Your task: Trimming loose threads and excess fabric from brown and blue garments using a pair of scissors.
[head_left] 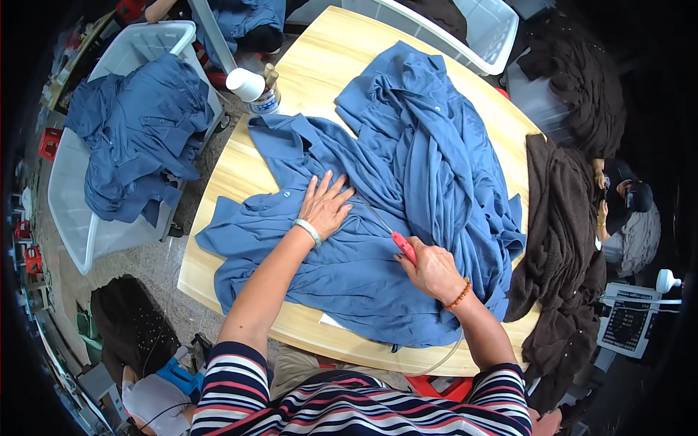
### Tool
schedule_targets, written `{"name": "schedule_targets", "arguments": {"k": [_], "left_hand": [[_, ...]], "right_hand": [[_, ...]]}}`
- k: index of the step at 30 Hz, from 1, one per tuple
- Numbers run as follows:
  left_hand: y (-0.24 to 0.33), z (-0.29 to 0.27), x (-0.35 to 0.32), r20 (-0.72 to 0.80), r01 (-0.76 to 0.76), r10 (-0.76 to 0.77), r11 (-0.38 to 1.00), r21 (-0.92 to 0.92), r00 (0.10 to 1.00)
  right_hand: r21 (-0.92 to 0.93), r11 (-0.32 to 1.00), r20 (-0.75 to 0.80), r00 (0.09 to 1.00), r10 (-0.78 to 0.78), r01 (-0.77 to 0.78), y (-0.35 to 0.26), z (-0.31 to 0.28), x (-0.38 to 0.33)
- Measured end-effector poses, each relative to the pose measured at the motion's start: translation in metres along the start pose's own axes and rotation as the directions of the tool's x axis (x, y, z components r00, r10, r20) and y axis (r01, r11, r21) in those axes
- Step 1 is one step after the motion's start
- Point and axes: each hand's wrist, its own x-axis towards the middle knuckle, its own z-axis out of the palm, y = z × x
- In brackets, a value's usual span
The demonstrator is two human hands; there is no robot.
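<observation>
Blue collared garments (363, 280) lie in a loose, overlapping heap over the pale wooden table (309, 54). My left hand (325, 207) rests flat on the blue cloth near a button, fingers spread. In my right hand (434, 270) is a tool with a red handle (403, 248) and a thin metal shaft. The shaft slants up and left over the fabric, toward the fingers of my left hand. Its far tip is hard to make out against the cloth. A thin pale cord (449, 356) curves below my right forearm, over the table's near edge.
A white cup (245, 84) tops a jar (267, 100) at the table's far left. A bin (69, 192) of blue garments stands left. Dark brown knitwear (556, 225) hangs over the right edge. Another bin (491, 36) stands behind. Other people work nearby.
</observation>
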Motion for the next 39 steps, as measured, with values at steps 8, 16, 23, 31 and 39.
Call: {"name": "schedule_targets", "arguments": {"k": [8,16,23,31,39], "left_hand": [[0.001,0.003,0.012,0.051,0.007,-0.009,0.999,0.036,0.999],[-0.013,-0.008,0.007,-0.113,-0.076,0.068,0.995,-0.068,0.991],[-0.006,-0.022,-0.028,-0.241,0.056,-0.056,0.998,-0.007,0.969],[0.005,-0.030,-0.035,-0.235,0.043,-0.004,0.986,0.161,0.972],[-0.008,-0.011,-0.019,-0.118,0.057,-0.048,0.995,0.081,0.992]], "right_hand": [[-0.031,0.991,-0.117,0.984,-0.132,0.129,-0.018,0.005,0.095],[0.100,0.985,0.053,0.987,-0.150,0.144,0.011,-0.017,0.035],[0.089,0.992,0.124,0.987,-0.102,0.091,0.013,-0.012,0.025],[0.061,0.994,0.105,0.990,-0.099,0.093,0.014,-0.007,0.032],[-0.043,0.989,0.123,0.983,-0.134,0.140,0.010,-0.006,0.040]]}}
